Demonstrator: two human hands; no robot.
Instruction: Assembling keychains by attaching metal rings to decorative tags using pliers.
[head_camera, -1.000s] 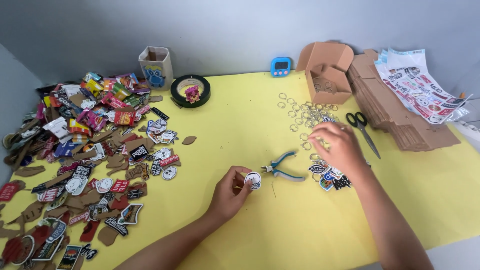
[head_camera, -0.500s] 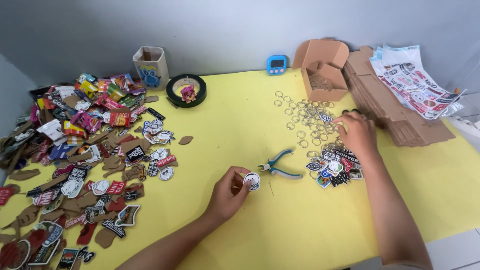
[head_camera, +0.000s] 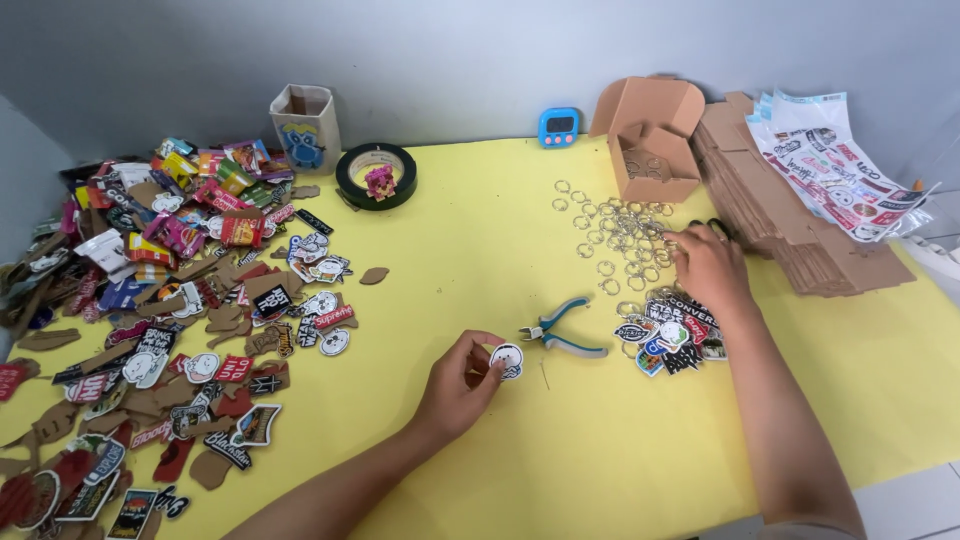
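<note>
1. Yellow tabletop (head_camera: 450, 240): the right hand (head_camera: 708, 265) has slid from the finished charms (head_camera: 670, 330) back into the scattered metal rings (head_camera: 615, 232), fingers curled; what they grip can't be told.
2. Blue-handled pliers (head_camera: 562, 335) lie between the hands; die-cut stickers (head_camera: 170, 290) crowd the left side.
3. Left hand (head_camera: 462, 380) pinches a round white charm (head_camera: 507, 360) just above the table.

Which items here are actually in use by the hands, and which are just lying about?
In use: left hand pinching a round white charm; right hand on the metal rings.

Lying about: pliers, tape roll, blue timer, open cardboard box, sticker sheets.
</note>
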